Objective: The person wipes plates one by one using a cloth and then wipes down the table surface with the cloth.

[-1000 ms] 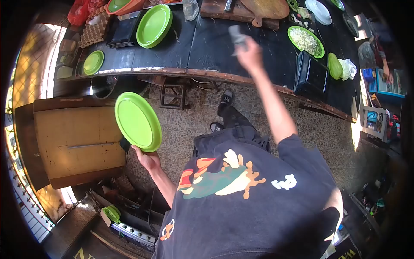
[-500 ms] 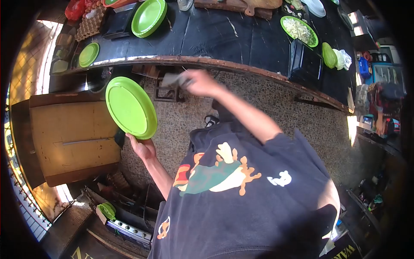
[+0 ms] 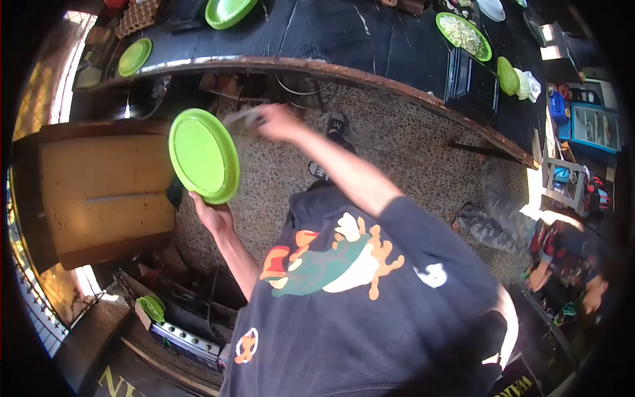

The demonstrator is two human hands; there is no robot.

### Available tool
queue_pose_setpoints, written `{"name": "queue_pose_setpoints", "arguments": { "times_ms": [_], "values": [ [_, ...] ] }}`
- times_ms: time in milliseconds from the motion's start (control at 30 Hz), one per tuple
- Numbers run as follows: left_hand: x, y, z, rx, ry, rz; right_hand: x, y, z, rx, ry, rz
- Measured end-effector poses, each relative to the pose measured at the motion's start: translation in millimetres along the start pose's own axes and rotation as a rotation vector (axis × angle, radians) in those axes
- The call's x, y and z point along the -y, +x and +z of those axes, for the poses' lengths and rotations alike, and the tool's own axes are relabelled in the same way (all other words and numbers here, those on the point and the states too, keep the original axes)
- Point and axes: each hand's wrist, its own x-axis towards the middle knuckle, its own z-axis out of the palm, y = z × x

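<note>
My left hand (image 3: 215,217) grips the lower rim of a green oval plate (image 3: 198,155), with its underside, ringed by a raised foot, tilted toward me. To the right of the plate's upper edge is my right hand (image 3: 278,124), closed and blurred by motion. A thin grey, cloth-like thing (image 3: 241,116) sticks out of it toward the plate, too smeared to name for certain. A small gap seems to lie between this thing and the plate.
Along the black table (image 3: 317,40) are other green plates (image 3: 135,57), a plate of chopped vegetables (image 3: 461,36) and stacked black trays (image 3: 471,79). A brown wooden board (image 3: 109,198) is at left, a stove (image 3: 188,341) at lower left. Another person (image 3: 569,251) bends down at right.
My right hand has moved left, closer to the plate, with the grey thing. The plate stays in my left hand, slightly turned. At right, the other person has come further into view.
</note>
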Motion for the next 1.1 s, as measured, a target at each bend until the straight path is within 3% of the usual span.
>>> {"name": "queue_pose_setpoints", "arguments": {
  "times_ms": [33, 100, 133, 200, 267, 300, 333, 400, 500, 567, 600, 633, 700, 733, 767, 800, 833, 900, 967, 1033, 1067, 1100],
  "values": [
    [-3.1, -4.7, -3.7, 0.0, 0.005, 0.009, 13.9, 4.2, 41.0, 0.133, -0.034, -0.07],
    [-8.6, -5.1, -1.2, -0.017, -0.001, 0.028, 29.7, -1.2, 78.7, 0.082, -0.005, -0.044],
    [-10.5, -7.2, -3.4, -0.018, 0.001, 0.043, 19.3, 0.0, 67.3, 0.03, -0.013, -0.183],
    [-13.5, -14.2, -12.9, -0.055, -0.008, 0.059, 15.3, -15.4, 0.7, -0.118, 0.031, -0.17],
    [-12.3, -14.7, -24.1, -0.039, -0.013, 0.05, 2.6, -41.8, -90.1, -0.374, -0.059, 0.072],
    [-10.2, -15.8, -29.0, -0.008, -0.02, 0.04, -19.5, -52.5, -134.9, -0.599, -0.237, 0.005],
    [-9.2, -17.4, -32.3, -0.047, -0.026, 0.011, -5.2, -76.6, -170.8, -0.789, -0.223, 0.14],
    [0.5, -15.0, -50.6, -0.075, -0.027, -0.001, -55.0, -98.3, -245.7, -1.1, -0.584, 0.036],
    [6.1, -13.6, -57.4, -0.091, -0.041, -0.001, -127.0, -116.1, -310.7, -1.254, -0.82, -0.032],
    [8.2, -12.9, -58.0, -0.13, -0.043, -0.008, -135.6, -105.3, -291.4, -1.214, -0.727, 0.302],
    [7.9, -10.9, -58.7, -0.142, -0.027, 0.0, -118.0, -89.6, -258.5, -1.121, -0.76, 0.312],
    [6.5, -10.5, -53.2, -0.154, -0.029, -0.002, -79.7, -68.0, -205.8, -1.035, -0.582, 0.293],
    [-0.7, -2.3, -34.4, -0.15, -0.025, 0.01, -56.8, -26.2, -89.3, -0.861, -0.866, -0.23],
    [-0.7, 5.6, -32.2, -0.137, -0.021, 0.025, -31.1, -9.2, -51.8, -0.28, -0.234, -0.072],
    [-0.4, 11.0, -23.9, -0.149, -0.022, 0.034, -16.8, 10.1, -17.6, -0.045, -0.085, 0.033],
    [-3.7, 16.1, -13.0, -0.151, -0.024, 0.044, -6.3, 19.8, 9.6, 0.052, -0.093, -0.088],
    [-8.6, 21.9, -1.3, -0.143, -0.024, 0.051, -3.8, 29.4, 24.5, 0.061, -0.054, -0.232],
    [-12.2, 31.7, 17.5, -0.143, -0.031, 0.064, 22.4, 36.0, 2.9, -0.039, 0.039, -0.126],
    [-11.2, 41.3, 24.6, -0.157, -0.029, 0.075, 27.7, 42.1, -58.7, -0.294, -0.114, -0.259],
    [-6.0, 45.6, 25.3, -0.165, -0.05, 0.063, 27.7, 52.6, -134.7, -0.616, -0.277, -0.113],
    [-3.7, 45.8, 27.6, -0.155, -0.083, 0.033, 12.6, 63.4, -171.1, -0.818, -0.42, -0.216],
    [-0.4, 46.7, 28.8, -0.145, -0.121, 0.004, -5.4, 72.3, -205.9, -0.901, -0.52, -0.183]
  ]
}}
